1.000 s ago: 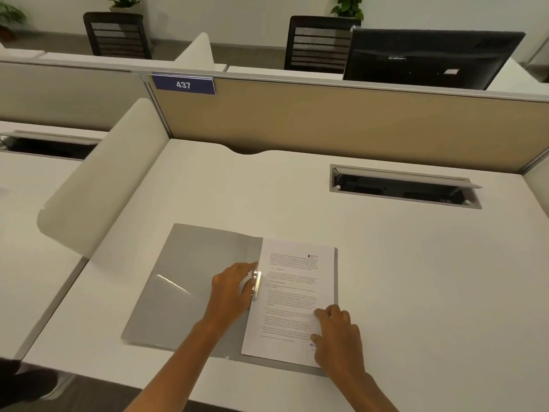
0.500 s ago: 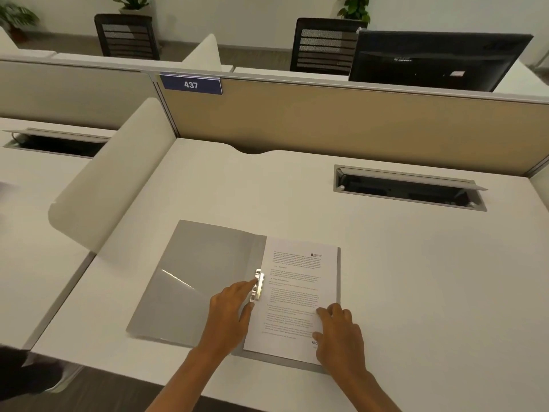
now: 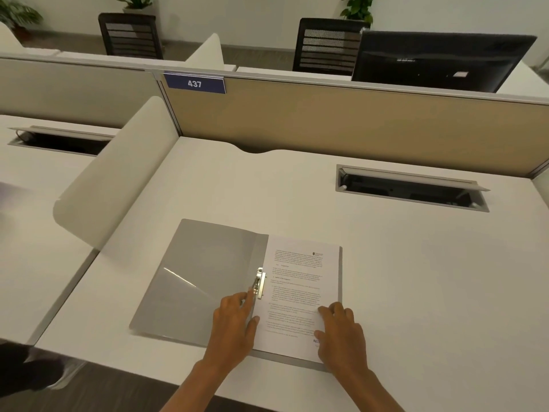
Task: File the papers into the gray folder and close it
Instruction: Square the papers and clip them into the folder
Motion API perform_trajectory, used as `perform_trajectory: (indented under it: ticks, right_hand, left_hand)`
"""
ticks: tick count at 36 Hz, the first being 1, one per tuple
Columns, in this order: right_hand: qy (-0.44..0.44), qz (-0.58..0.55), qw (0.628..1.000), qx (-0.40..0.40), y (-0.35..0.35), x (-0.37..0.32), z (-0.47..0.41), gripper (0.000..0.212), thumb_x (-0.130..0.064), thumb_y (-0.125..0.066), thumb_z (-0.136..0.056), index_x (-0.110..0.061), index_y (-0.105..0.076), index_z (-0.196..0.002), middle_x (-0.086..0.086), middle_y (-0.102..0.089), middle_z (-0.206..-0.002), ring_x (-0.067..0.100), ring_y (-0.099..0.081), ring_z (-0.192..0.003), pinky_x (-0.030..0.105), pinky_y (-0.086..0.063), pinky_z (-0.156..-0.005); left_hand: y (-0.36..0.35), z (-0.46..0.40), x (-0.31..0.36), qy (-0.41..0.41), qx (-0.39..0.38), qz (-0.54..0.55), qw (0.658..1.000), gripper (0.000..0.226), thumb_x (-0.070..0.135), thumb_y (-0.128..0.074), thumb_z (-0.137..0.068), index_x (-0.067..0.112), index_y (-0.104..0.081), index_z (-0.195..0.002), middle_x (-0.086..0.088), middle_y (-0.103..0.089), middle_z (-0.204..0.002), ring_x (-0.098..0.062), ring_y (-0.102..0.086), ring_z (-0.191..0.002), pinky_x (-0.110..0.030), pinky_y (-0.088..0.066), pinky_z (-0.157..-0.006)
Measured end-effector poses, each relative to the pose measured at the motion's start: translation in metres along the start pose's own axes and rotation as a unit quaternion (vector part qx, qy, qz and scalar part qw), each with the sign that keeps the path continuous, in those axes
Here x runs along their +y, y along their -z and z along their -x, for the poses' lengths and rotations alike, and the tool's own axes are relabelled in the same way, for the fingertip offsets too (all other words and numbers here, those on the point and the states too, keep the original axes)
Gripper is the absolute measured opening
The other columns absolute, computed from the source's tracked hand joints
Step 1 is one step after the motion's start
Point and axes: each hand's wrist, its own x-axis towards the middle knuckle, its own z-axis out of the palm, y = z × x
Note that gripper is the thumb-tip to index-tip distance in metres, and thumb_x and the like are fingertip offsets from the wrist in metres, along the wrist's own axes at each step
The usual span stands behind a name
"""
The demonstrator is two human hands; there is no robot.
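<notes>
the gray folder (image 3: 205, 281) lies open flat on the desk (image 3: 416, 278), near its front edge, the left cover spread out and bare. the papers (image 3: 300, 292) sit on the right half, squared inside the folder's border, with a thin gray strip showing along their right and near edges. a metal clip (image 3: 260, 282) stands at the spine, over the left margin of the papers; it looks raised rather than pressed flat, though i cannot tell for sure.

the left hand (image 3: 234, 325) rests at the spine just below the clip, its forefinger reaching up to touch or nearly touch the clip's lower end. it grips nothing; the fingers lie loosely together. the right hand (image 3: 341, 334) lies palm down on the lower right corner of the papers, fingers spread a little, pinning the sheets rather than holding them.

my judgement: the papers are already in place and the step in hand is fastening them with the clip. the next move calls for the left forefinger to press the clip lever down until it lies flat on the margin, while the right hand keeps the sheets from sliding. after that the left hand must take the left cover's outer edge and swing it over onto the papers, and the right hand must clear out of the way first.
</notes>
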Motion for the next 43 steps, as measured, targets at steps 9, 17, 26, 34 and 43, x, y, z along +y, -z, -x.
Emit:
perform_trajectory:
  ticks: [9,17,26,34,43]
  right_hand:
    - [0.004,0.003,1.0,0.001,0.001,0.0,0.0,0.053,-0.038,-0.065,-0.097,-0.03,-0.047,-0.146,-0.008,-0.048,-0.144,0.015,-0.048,-0.126,0.028,-0.048,-0.098]
    - [0.005,0.014,1.0,0.011,-0.003,0.0,-0.001,0.051,-0.04,-0.068,-0.095,-0.032,-0.049,-0.142,-0.008,-0.05,-0.141,0.015,-0.05,-0.123,0.027,-0.05,-0.095]
    - [-0.003,0.02,1.0,0.02,-0.01,0.0,-0.004,0.052,-0.037,-0.075,-0.089,-0.031,-0.055,-0.137,-0.01,-0.055,-0.136,0.014,-0.054,-0.117,0.03,-0.055,-0.09]
    - [0.002,0.018,1.0,0.018,-0.008,0.0,-0.004,0.05,-0.033,-0.075,-0.09,-0.028,-0.056,-0.136,-0.008,-0.056,-0.133,0.017,-0.055,-0.116,0.029,-0.054,-0.086]
    - [-0.002,0.01,1.0,0.016,-0.006,-0.002,-0.003,0.056,-0.037,-0.074,-0.091,-0.029,-0.052,-0.141,-0.01,-0.054,-0.14,0.013,-0.054,-0.118,0.026,-0.054,-0.092]
  left_hand:
    - [0.035,-0.048,0.006,0.123,0.019,0.135,0.983,0.015,0.032,-0.076,-0.093,0.026,-0.085,-0.104,0.008,-0.083,-0.091,-0.01,-0.075,-0.078,-0.038,-0.064,-0.078]
    - [0.056,-0.086,-0.003,0.211,-0.135,0.091,0.964,0.041,0.059,-0.085,-0.075,0.034,-0.076,-0.106,0.013,-0.076,-0.11,-0.015,-0.069,-0.111,-0.045,-0.052,-0.105]
    - [0.054,-0.089,-0.002,0.228,-0.151,-0.046,0.961,0.126,0.081,-0.081,-0.057,0.036,-0.023,-0.159,-0.007,-0.017,-0.166,-0.033,-0.02,-0.156,-0.053,-0.029,-0.122]
    - [0.045,-0.084,-0.004,0.224,-0.137,-0.044,0.964,0.136,0.081,-0.081,-0.057,0.032,-0.011,-0.163,-0.008,-0.007,-0.171,-0.034,-0.009,-0.16,-0.054,-0.024,-0.125]
    - [0.041,-0.082,-0.003,0.216,-0.134,-0.072,0.964,0.136,0.081,-0.078,-0.06,0.031,-0.007,-0.164,-0.009,-0.005,-0.172,-0.034,-0.007,-0.16,-0.055,-0.024,-0.125]
